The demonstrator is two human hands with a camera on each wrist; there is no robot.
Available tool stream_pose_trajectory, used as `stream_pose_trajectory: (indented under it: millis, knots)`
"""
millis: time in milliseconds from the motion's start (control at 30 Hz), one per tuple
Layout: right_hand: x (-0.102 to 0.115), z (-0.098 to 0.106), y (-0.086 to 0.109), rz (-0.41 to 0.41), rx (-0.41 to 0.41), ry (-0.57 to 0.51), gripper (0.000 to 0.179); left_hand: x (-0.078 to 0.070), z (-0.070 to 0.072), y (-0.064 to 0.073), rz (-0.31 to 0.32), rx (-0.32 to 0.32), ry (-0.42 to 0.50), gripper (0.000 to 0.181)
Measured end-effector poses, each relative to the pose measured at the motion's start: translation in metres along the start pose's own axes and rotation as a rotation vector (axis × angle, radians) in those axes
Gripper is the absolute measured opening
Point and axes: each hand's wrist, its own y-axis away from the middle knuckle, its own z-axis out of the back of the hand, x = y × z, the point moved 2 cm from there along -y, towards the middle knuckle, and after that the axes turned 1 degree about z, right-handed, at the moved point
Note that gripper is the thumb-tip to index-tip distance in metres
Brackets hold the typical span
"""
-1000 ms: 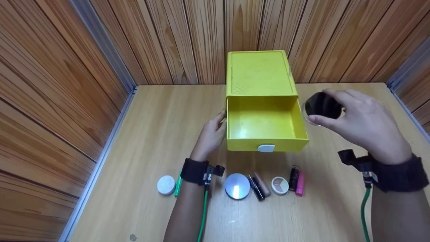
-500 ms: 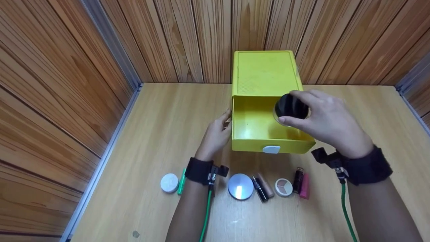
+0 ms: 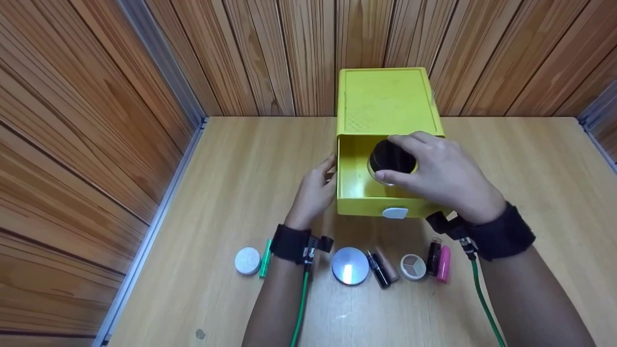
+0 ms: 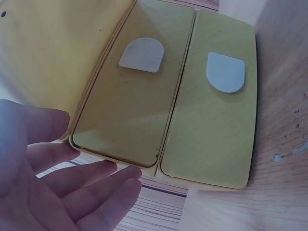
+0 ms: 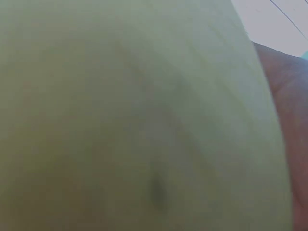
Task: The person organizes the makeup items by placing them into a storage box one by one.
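My right hand grips a round container with a black top and a clear rim, thumb on the near side and fingers on the far side. It is held over the pulled-out drawer of a yellow drawer box. At the drawer's left side is my left hand, its fingers extended along the lower edge in the left wrist view. Two drawer fronts with white tabs show there. A blurred yellow surface fills most of the right wrist view.
Across the near tabletop lie a white-lidded jar, a green stick, a silver round compact, two tubes, a three-shade palette, a black tube and a pink tube. Wood-panelled walls stand behind and left.
My right hand has carried the black-topped container leftward from beside the yellow box to over the open drawer. My left hand stays at the drawer's left side.
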Motion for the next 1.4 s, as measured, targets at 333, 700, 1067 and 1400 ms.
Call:
stream_pose_trajectory:
  millis: [333, 700, 1067, 1400]
  knots:
    - [0.013, -0.012, -0.006, 0.019, 0.045, -0.014, 0.083, -0.003, 0.001, -0.004, -0.028, 0.004, -0.030, 0.052]
    - [0.020, -0.028, -0.012, 0.069, 0.069, 0.009, 0.079, -0.001, -0.001, -0.005, -0.005, 0.012, -0.021, 0.052]
    - [0.025, -0.035, -0.014, 0.070, 0.079, 0.027, 0.077, -0.001, -0.002, -0.003, -0.004, 0.008, -0.048, 0.052]
    - [0.028, -0.040, -0.018, 0.072, 0.110, 0.019, 0.072, 0.002, 0.002, 0.000, 0.018, 0.012, -0.074, 0.054]
